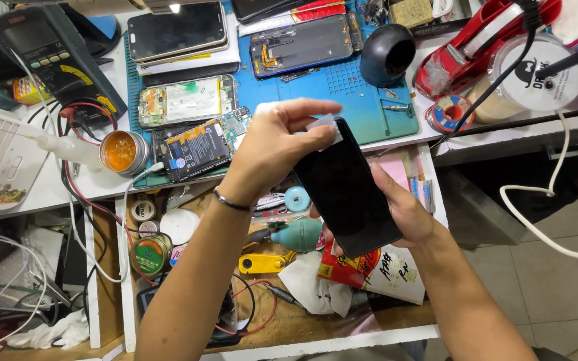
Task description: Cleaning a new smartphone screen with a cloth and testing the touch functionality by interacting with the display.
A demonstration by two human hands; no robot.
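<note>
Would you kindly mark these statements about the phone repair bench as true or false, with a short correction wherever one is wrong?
1. The right hand supports the black phone from beneath. True.
2. The left hand pinches a small white wipe against the phone's upper end. True.
3. The phone's screen is lit. False: it is dark.
4. An opened phone with its circuit board exposed lies on the blue mat. True.
5. The left wrist is bare. False: it wears a thin bracelet.
6. The green rubber blower is held in the right hand. False: it lies in the open drawer.
</note>
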